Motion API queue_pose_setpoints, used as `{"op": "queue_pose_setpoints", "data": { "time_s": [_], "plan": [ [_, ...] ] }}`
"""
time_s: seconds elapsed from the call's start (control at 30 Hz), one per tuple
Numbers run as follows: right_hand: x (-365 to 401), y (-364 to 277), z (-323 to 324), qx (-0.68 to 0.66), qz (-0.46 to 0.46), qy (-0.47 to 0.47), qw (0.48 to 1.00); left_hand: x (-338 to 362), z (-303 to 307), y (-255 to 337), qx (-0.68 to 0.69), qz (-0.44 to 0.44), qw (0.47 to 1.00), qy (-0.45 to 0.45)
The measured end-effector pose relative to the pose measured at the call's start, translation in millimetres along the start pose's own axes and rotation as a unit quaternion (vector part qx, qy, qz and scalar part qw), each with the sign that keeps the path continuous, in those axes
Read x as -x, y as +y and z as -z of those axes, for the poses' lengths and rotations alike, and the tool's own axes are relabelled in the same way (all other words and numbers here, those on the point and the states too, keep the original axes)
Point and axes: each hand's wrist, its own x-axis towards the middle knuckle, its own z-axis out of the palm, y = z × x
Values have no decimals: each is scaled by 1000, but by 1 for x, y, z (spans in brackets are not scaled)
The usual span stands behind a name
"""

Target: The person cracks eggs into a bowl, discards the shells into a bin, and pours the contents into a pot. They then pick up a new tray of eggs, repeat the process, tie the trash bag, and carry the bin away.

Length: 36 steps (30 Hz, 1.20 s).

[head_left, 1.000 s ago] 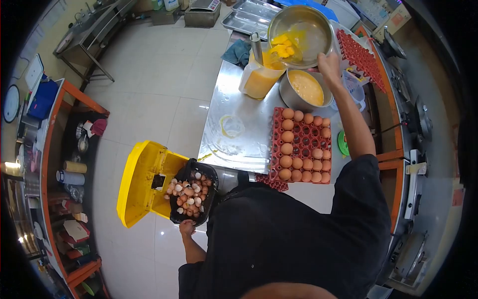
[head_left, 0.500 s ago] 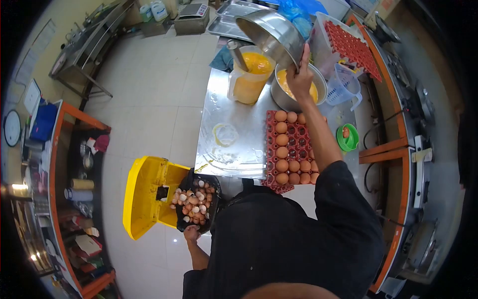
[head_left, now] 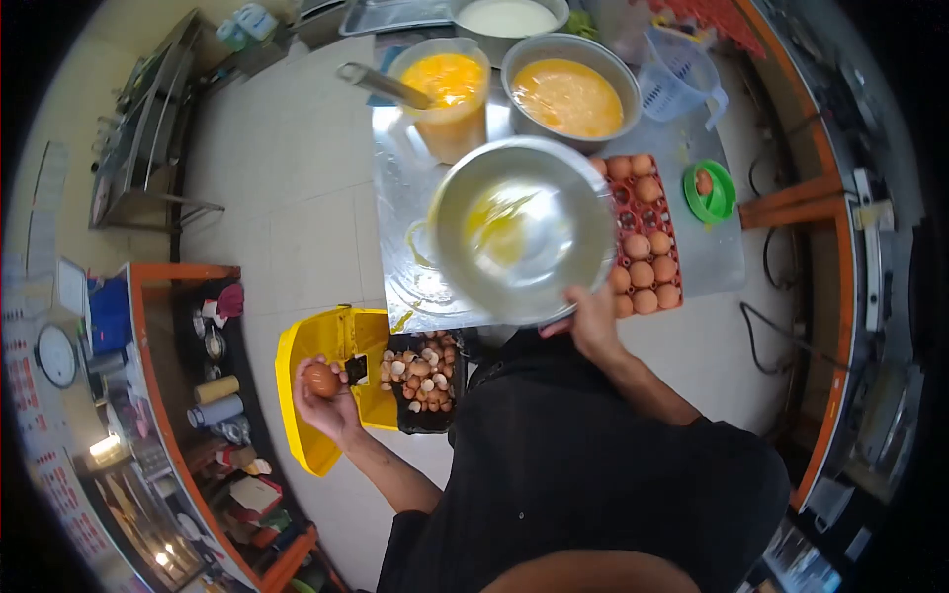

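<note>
Over the bench (head_left: 717, 259), my right hand (head_left: 595, 328) pinches the near rim of the bowl (head_left: 571, 232) — stiff metal, probably light for its width, likely slick around the yellow smear (head_left: 499, 225) inside, so the rim is the place to hold. Well left of the bench, my left hand (head_left: 332, 409) curls around the egg (head_left: 321, 380), which should be light, smooth and easily cracked — best cradled, never squeezed at one spot.

Floor (head_left: 287, 188) — pale and tiled, orange-framed shelves (head_left: 183, 271)
</note>
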Motion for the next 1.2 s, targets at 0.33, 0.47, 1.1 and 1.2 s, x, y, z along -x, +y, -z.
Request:
{"op": "queue_pose_setpoints", "data": {
  "time_s": [0.33, 0.47, 1.1, 1.2],
  "plan": [
    [-44, 9, -27, 129, -154, -179, 963, -6, -164, -53, -280, 100, 892, -341],
    [-35, -18, 8, 269, 163, -86, 945, 20, -237, -109, -502, -134, 654, -550],
    [-77, -52, 86, 673, 357, 93, 641, 57, -156, -137, -421, 103, 754, -494],
    [-54, -61, 125, 673, 324, 221, 627, 59, -119, -166, -409, 113, 765, -485]
  ]
}}
